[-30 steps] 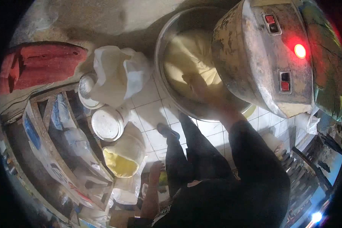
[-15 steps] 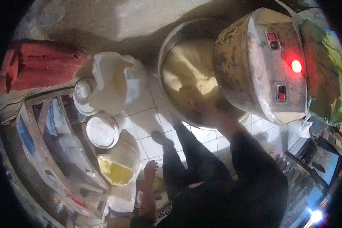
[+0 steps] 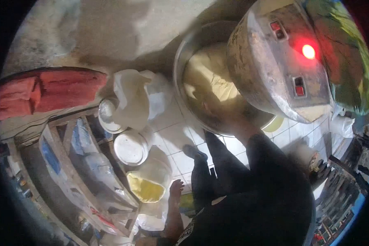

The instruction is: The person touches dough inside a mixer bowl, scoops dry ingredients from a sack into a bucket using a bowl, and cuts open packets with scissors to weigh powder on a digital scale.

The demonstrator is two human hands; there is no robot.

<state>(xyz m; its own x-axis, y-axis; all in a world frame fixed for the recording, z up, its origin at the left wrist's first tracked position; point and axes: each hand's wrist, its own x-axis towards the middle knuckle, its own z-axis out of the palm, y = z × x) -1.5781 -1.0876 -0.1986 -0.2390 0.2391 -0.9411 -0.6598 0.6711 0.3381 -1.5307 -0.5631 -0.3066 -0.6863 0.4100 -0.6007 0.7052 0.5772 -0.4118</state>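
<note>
My right hand (image 3: pixel 212 107) reaches down into a large metal mixing bowl (image 3: pixel 178 74), at the pale yellow dough (image 3: pixel 223 88) inside. It lies in shadow, so its fingers and whether they grip the dough are unclear. My left hand (image 3: pixel 176 187) hangs low beside my leg with nothing in it, its fingers loosely apart. Close to it stands a whitish sack or tub with a yellow inside (image 3: pixel 146 189). A worn metal machine housing (image 3: pixel 270 61), bearing two red switches and a glowing red lamp, overhangs the bowl's right side.
Two white lidded buckets (image 3: pixel 130 146) and an open white sack (image 3: pixel 131 98) stand left of the bowl. Wooden racking (image 3: pixel 65 164) runs along the left, below a red panel (image 3: pixel 65 90). Green-yellow sheeting (image 3: pixel 348 53) lies behind the machine. White tiles (image 3: pixel 176 143) cover the floor.
The view has shifted, so the buckets, sack and racking appear farther right and lower. My right hand is still in the bowl; my left still hangs at my side.
</note>
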